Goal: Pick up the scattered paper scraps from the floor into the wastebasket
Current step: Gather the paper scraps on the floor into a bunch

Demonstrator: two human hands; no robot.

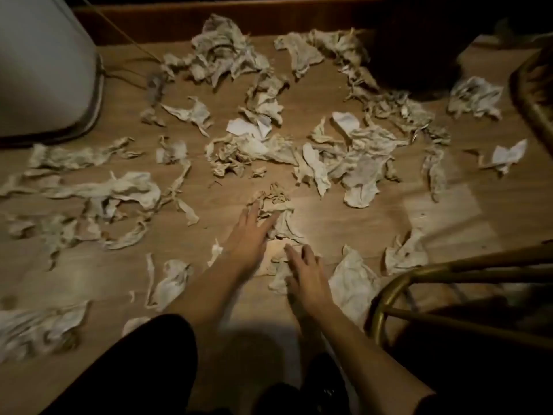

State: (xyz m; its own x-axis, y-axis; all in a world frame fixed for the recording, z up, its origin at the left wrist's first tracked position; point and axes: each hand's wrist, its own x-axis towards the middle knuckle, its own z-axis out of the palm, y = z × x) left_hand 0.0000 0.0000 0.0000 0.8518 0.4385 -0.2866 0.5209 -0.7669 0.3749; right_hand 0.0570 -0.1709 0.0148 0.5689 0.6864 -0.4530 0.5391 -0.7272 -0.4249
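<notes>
Several crumpled paper scraps (353, 157) lie scattered over the wooden floor (344, 223). My left hand (250, 235) reaches forward, fingers spread and flat, its fingertips touching a crumpled scrap (276, 205) in the middle. My right hand (305, 274) is lower, palm down, fingers apart, resting over a small scrap (279, 281). Neither hand has closed on paper. A large white rounded container (45, 64), possibly the wastebasket, stands at the far left.
A brass-coloured chair frame (389, 295) stands close on the right. A dark object (419, 49) sits at the back right. A thin cord (125, 31) runs along the floor by the dark baseboard. My dark-clothed knees fill the bottom.
</notes>
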